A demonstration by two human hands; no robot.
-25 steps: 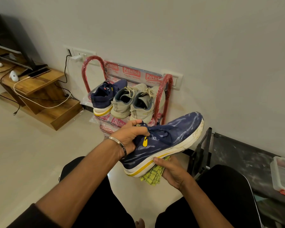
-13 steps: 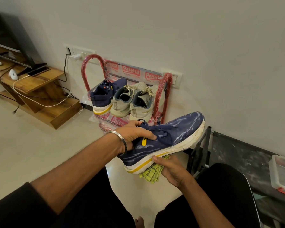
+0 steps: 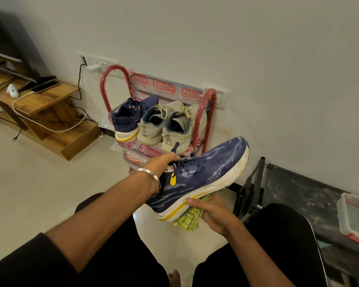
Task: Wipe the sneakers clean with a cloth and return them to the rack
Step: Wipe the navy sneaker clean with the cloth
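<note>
Our left hand [image 3: 161, 165] has its grip clamped on the collar of the navy sneaker [image 3: 197, 179], fingers hooked into the opening by the laces, holding it up over our lap with the toe pointing toward the wall. Our right hand [image 3: 214, 212] has its grip closed on the yellow-green cloth [image 3: 188, 221], pressing it against the underside of the white midsole near the heel. To do this wipe well, we judge we should keep the left hold firm so the shoe cannot twist, then draw the cloth along the sole edge toward the toe, where yellowish marks show. Beyond, the red rack [image 3: 204, 114] against the wall carries the matching navy shoe [image 3: 129, 119] and a pale pair [image 3: 166, 125].
</note>
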